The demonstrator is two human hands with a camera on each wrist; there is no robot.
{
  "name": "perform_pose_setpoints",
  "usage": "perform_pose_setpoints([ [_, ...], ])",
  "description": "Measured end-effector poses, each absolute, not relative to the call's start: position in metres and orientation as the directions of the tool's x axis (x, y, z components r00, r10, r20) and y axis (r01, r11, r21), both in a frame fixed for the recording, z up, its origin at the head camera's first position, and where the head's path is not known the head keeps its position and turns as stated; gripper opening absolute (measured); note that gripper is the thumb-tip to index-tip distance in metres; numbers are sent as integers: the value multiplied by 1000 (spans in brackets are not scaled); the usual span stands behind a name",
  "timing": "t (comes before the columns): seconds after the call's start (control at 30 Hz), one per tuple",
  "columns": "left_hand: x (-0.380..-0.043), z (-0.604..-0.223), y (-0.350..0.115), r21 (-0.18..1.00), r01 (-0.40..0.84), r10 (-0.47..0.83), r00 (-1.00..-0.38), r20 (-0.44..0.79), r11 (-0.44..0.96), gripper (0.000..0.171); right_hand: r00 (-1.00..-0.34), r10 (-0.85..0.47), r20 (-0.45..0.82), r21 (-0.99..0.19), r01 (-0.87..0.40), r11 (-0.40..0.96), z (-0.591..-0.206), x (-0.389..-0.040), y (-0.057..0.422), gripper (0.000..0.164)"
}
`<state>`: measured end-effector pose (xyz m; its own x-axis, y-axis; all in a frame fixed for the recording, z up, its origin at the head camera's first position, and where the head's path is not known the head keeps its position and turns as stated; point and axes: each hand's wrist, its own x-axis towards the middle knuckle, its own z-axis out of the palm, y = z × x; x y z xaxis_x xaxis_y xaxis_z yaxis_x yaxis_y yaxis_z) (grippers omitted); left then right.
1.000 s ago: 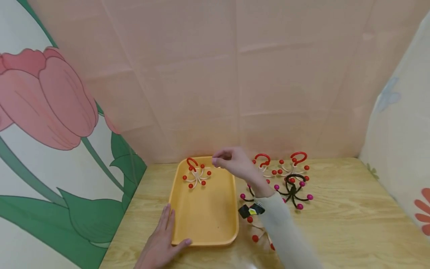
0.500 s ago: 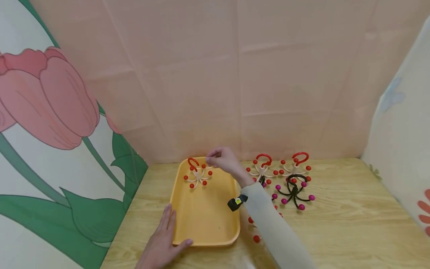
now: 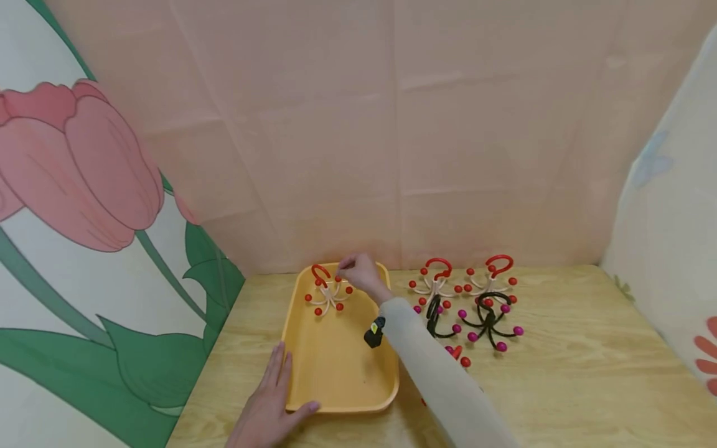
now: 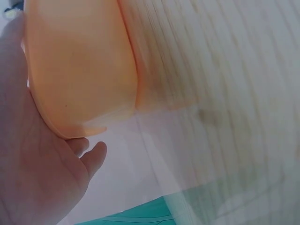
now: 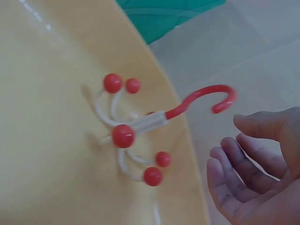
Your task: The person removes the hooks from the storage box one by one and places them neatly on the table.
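In the head view a yellow tray [image 3: 342,367] lies on the table. Near its far end is a hanging hook [image 3: 328,297] with a red curved top and several white arms tipped with red balls. My right hand [image 3: 361,274] hovers by the red curve. The right wrist view has the thumb and fingers [image 5: 258,173] loosely bent and apart, just short of the curve's tip [image 5: 220,108], with nothing between them. My left hand [image 3: 269,398] rests along the tray's near left corner, fingers on the outer side, thumb at the near rim.
Right of the tray are two more red-and-white hooks [image 3: 435,287], [image 3: 490,284] and black hooks with pink balls [image 3: 490,320], [image 3: 435,320]. The right sleeve [image 3: 442,379] partly covers another red-balled piece. Behind the table hangs a pinkish cloth [image 3: 313,155].
My right hand has moved left and slightly down, from over the tray's far right corner to beside the red curve. The left hand stays at the tray.
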<state>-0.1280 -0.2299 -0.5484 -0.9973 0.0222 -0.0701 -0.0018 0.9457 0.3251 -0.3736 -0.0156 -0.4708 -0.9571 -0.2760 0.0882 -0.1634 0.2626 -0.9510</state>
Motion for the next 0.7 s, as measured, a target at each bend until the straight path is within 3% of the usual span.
perform_pose_setpoints([
  [0.23,-129,-549,-229,319,20,28,-999,-23,947,121,-967,-249,51,-918,-144,369,-493,-382,-32,12],
  [0.4,-128,-550,-226,331,-7,18,-997,-71,944,123,-964,-264,38,-900,-148,411,-505,-382,-42,14],
  [0.57,-127,-549,-225,340,-24,9,-995,-97,940,124,-956,-294,26,-918,-139,370,-500,-379,-47,14],
  [0.7,-129,-549,-227,328,-14,12,-997,-76,945,122,-946,-312,89,-926,-194,323,-489,-378,-50,11],
])
